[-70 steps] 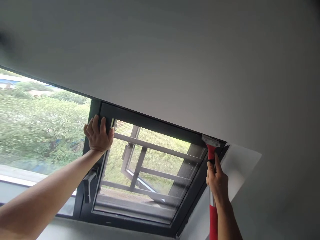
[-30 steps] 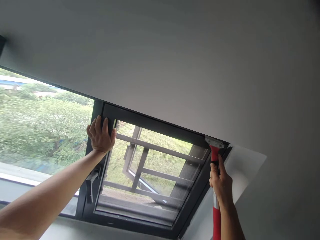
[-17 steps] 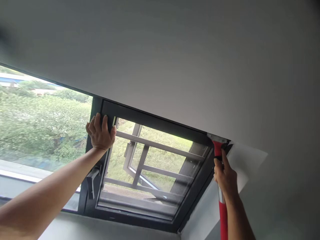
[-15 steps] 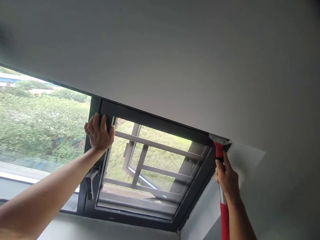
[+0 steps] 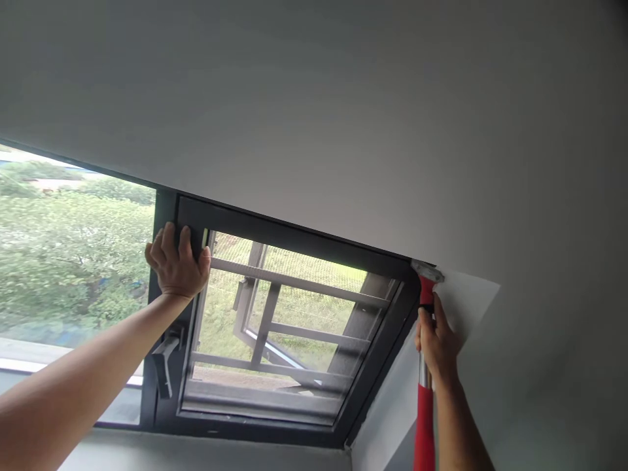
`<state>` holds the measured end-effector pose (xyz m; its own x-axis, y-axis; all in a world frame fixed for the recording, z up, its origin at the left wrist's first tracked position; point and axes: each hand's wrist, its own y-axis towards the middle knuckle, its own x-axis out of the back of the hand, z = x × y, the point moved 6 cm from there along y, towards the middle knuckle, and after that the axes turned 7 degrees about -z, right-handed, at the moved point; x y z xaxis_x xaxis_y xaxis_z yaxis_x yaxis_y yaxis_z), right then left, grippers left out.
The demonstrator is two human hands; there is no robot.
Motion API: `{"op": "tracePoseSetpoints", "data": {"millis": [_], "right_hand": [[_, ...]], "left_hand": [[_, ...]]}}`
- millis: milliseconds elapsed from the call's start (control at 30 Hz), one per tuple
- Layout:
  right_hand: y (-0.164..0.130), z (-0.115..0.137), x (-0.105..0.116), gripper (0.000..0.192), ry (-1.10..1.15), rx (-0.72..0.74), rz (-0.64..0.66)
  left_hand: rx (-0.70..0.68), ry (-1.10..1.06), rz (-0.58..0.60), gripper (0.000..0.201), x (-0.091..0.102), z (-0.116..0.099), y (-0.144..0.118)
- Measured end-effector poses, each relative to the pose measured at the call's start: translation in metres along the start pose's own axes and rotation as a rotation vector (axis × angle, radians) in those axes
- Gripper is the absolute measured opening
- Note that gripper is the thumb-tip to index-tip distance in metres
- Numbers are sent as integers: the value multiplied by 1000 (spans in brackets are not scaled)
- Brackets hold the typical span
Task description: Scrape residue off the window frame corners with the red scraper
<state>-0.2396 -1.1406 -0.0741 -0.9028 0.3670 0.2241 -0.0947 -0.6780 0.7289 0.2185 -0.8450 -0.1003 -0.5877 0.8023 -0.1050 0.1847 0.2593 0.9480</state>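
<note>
My left hand grips the upper left corner of a dark window frame, fingers wrapped over its edge. My right hand is closed around the red handle of a scraper with a metal shaft. Its blade end presses into the upper right corner, where the frame meets the white ceiling. Both arms reach upward.
A fine screen and grey metal bars fill the window opening. A window handle sits on the left frame post. A fixed pane on the left shows trees. A white side wall adjoins the frame's right edge.
The scraper's blade has slid right along the top of the frame into the corner. My left hand keeps its grip on the frame. The view has shifted slightly to the right.
</note>
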Motion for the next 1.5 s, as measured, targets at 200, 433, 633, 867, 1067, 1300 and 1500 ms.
{"op": "tracePoseSetpoints", "data": {"millis": [200,433,633,867,1067,1300,1500], "right_hand": [[-39,-15,8,53,248,-94,80],[-50,-23,-1,32,552,-222,282],[-25,-6,-35,39,832,-346,300],[-22,-1,-34,64,606,-215,106],[-19,-2,-35,66,544,-171,74],[-7,-2,-34,67,549,-147,99],[-15,3,-36,64,634,-185,71]], "left_hand": [[-7,25,0,62,-1,1,0],[-21,35,-7,62,-1,0,0],[-15,31,-10,62,0,0,1],[-5,33,-5,62,1,-1,1],[-4,30,-1,63,2,-3,1],[-1,26,10,62,1,-3,1],[-9,30,8,62,2,-4,1]]}}
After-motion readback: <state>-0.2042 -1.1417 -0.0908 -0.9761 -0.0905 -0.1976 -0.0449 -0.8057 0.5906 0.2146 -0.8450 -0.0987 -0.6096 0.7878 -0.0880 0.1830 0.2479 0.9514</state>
